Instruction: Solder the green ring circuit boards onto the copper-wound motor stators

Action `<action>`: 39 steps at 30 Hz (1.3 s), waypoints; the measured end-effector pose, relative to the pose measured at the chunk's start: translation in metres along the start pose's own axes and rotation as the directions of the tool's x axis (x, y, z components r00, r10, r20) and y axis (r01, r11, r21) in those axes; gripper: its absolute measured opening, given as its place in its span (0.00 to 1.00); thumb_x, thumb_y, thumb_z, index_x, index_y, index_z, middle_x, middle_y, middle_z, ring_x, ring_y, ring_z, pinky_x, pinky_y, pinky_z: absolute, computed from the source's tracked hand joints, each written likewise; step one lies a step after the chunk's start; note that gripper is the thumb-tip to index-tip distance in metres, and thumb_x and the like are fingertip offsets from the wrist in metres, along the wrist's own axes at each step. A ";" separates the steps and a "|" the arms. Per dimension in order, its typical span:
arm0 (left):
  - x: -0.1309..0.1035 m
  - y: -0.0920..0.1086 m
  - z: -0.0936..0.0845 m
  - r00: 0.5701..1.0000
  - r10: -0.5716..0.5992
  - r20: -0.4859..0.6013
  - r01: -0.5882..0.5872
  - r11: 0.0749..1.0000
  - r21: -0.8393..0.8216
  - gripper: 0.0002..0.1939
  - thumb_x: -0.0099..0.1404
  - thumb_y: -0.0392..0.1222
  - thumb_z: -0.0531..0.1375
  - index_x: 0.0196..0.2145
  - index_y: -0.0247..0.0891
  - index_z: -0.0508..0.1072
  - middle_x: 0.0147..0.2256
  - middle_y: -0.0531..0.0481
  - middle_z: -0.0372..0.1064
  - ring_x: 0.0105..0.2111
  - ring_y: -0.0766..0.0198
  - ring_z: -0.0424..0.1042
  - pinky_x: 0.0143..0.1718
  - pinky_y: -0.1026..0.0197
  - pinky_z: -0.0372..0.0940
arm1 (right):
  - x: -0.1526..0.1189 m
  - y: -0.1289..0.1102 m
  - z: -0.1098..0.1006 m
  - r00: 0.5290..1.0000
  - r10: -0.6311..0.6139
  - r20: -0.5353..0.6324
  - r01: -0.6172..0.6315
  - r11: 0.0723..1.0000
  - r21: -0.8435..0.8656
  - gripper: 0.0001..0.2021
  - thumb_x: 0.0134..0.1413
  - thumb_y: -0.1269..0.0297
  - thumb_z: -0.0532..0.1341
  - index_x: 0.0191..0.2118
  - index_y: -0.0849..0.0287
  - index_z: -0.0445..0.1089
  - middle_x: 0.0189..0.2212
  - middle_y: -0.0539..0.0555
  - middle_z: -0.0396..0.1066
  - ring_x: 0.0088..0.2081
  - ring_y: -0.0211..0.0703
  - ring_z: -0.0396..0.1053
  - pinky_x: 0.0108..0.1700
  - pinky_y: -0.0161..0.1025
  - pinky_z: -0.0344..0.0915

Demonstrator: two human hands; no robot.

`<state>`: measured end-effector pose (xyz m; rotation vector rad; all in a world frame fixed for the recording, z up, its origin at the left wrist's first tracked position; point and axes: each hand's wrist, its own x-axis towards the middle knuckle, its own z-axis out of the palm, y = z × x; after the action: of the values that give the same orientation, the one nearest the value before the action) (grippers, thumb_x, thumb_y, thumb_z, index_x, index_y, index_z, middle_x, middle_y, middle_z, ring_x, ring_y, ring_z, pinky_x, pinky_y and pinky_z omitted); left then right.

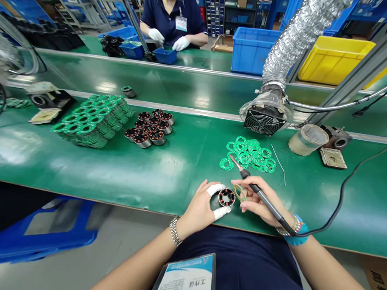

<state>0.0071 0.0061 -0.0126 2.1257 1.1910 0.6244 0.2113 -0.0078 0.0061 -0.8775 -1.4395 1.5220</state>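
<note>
My left hand (206,202), with white covers on thumb and forefinger, grips a motor stator (226,198) by its sides near the table's front edge. The stator's ring of copper windings faces up. Just to its right, my right hand (259,199) pinches a ring-shaped circuit board (240,193) tilted on edge. That same hand also carries a soldering iron (259,193), whose tip points up and left over a heap of green ring boards (250,153). Whether the board touches the stator I cannot tell.
Left of centre stand a cluster of stators (150,128) and stacked green boards (93,119). A fume duct with fan (263,121), a solder wire (279,165), a round tub (308,140) and an iron stand (335,145) lie right. A co-worker (173,21) sits opposite.
</note>
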 end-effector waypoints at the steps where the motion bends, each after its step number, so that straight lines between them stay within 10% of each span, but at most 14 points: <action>1: 0.000 0.000 0.000 1.000 -0.002 0.001 0.002 1.000 -0.001 0.24 0.53 0.45 0.63 0.46 0.38 0.63 0.47 0.42 0.68 0.48 0.53 0.68 0.58 0.38 0.47 | 0.002 -0.001 -0.001 1.000 -0.005 0.026 0.004 1.000 0.006 0.19 0.50 0.69 0.62 0.47 0.51 0.58 0.46 0.55 0.65 0.29 0.31 0.67 0.29 0.33 0.70; 15: -0.001 -0.004 0.002 1.000 -0.004 -0.015 0.005 1.000 0.007 0.26 0.52 0.47 0.65 0.46 0.38 0.64 0.47 0.41 0.69 0.48 0.53 0.67 0.58 0.40 0.48 | 0.005 0.000 -0.016 0.993 -0.025 0.114 0.020 0.999 0.050 0.22 0.47 0.73 0.65 0.45 0.53 0.57 0.51 0.57 0.65 0.50 0.42 0.66 0.50 0.43 0.65; 24: -0.001 -0.004 0.002 1.000 -0.005 -0.017 0.005 1.000 0.005 0.25 0.51 0.47 0.65 0.46 0.39 0.65 0.46 0.42 0.69 0.48 0.54 0.68 0.57 0.40 0.49 | 0.010 0.005 -0.008 0.998 -0.026 0.052 0.020 0.994 0.106 0.19 0.50 0.69 0.63 0.46 0.51 0.55 0.50 0.57 0.64 0.43 0.41 0.70 0.28 0.32 0.70; 28: 0.000 -0.003 0.001 1.000 -0.005 -0.003 0.005 1.000 -0.005 0.24 0.51 0.47 0.65 0.45 0.38 0.65 0.46 0.43 0.69 0.49 0.54 0.67 0.58 0.41 0.48 | 0.015 -0.001 -0.007 0.996 -0.092 0.022 0.094 0.976 -0.195 0.17 0.53 0.67 0.61 0.47 0.52 0.56 0.47 0.57 0.65 0.37 0.38 0.69 0.33 0.36 0.70; 32: -0.001 -0.001 0.001 1.000 -0.030 -0.008 0.030 0.998 -0.046 0.26 0.52 0.47 0.65 0.46 0.39 0.63 0.44 0.45 0.71 0.45 0.56 0.70 0.59 0.42 0.46 | 0.021 -0.012 -0.005 0.969 -0.111 0.219 0.232 0.701 -0.674 0.18 0.55 0.72 0.58 0.51 0.54 0.61 0.40 0.54 0.67 0.39 0.41 0.66 0.42 0.42 0.66; 39: -0.004 -0.003 0.005 0.997 -0.059 -0.055 0.055 0.996 -0.070 0.23 0.50 0.46 0.66 0.41 0.39 0.61 0.39 0.46 0.73 0.45 0.54 0.70 0.58 0.41 0.50 | 0.029 -0.025 0.005 0.945 -0.008 0.328 0.255 0.648 -0.718 0.18 0.53 0.71 0.59 0.51 0.56 0.62 0.38 0.54 0.64 0.38 0.40 0.65 0.41 0.38 0.66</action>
<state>0.0069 0.0029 -0.0190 2.0225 1.2388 0.6945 0.1976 0.0160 0.0330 -0.9964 -2.3991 0.9204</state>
